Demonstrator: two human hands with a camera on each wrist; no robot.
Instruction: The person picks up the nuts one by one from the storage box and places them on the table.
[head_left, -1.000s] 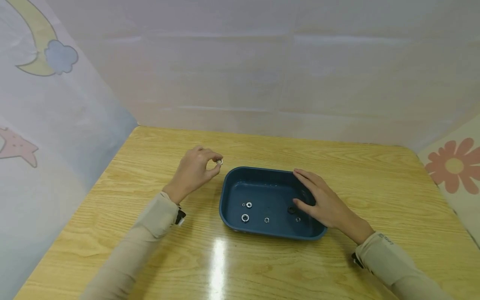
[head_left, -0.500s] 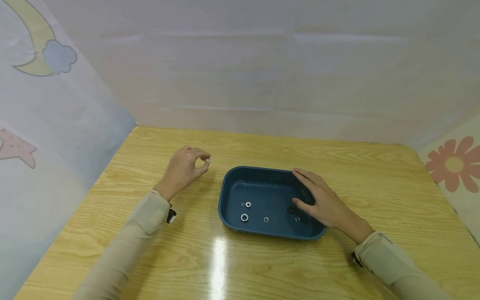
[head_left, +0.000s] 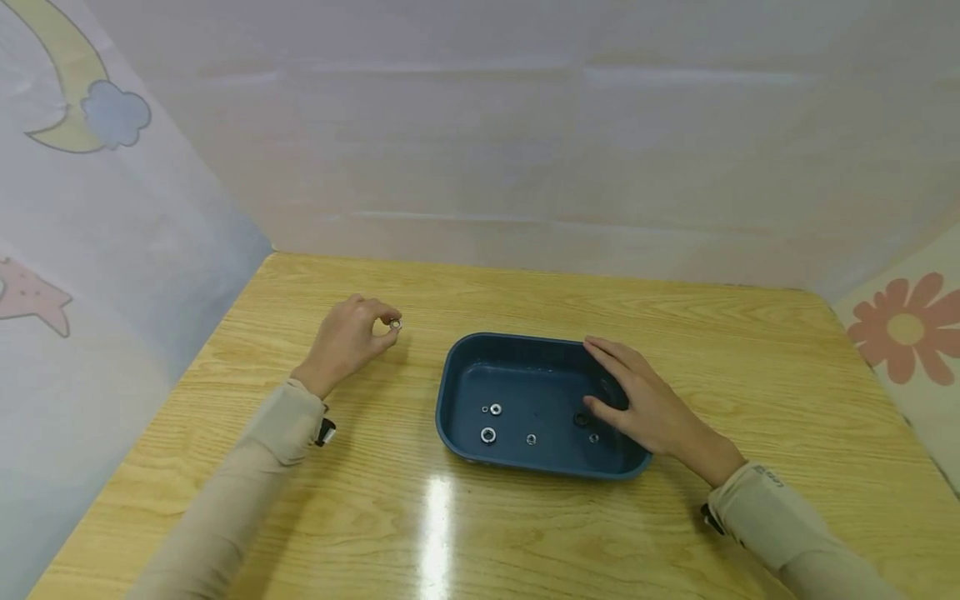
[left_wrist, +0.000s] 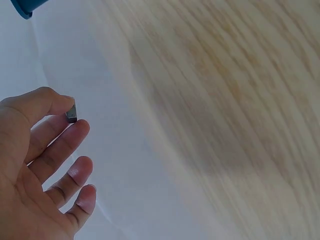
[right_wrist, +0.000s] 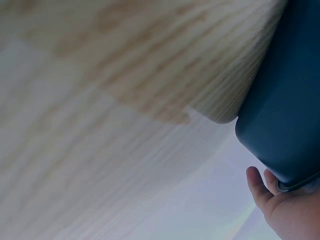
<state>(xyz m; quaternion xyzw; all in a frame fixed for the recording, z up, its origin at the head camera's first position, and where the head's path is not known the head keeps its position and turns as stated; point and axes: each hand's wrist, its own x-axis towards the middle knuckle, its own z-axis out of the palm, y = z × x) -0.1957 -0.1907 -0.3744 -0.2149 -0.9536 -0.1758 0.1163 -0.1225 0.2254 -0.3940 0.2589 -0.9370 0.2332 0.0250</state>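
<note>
A small silver metal nut (head_left: 396, 324) is pinched between the thumb and fingertips of my left hand (head_left: 341, 340), above the table left of the tray. In the left wrist view the nut (left_wrist: 71, 114) shows edge-on, and the other fingers are spread loosely. My right hand (head_left: 647, 402) rests over the right end of the blue tray (head_left: 517, 337), fingers fairly straight by the far rim, thumb over the inside. The right wrist view shows some of its fingers (right_wrist: 257, 187) outside the tray wall.
Inside the tray lie several nuts: a large silver one (head_left: 488, 436), a smaller silver one (head_left: 496, 409), another near the front (head_left: 531, 439) and a dark one (head_left: 581, 420) by the right thumb. The wooden table (head_left: 360, 500) meets a pale backdrop behind.
My left hand has moved left, away from the tray, with the nut still pinched. The right hand and the tray have stayed almost in place.
</note>
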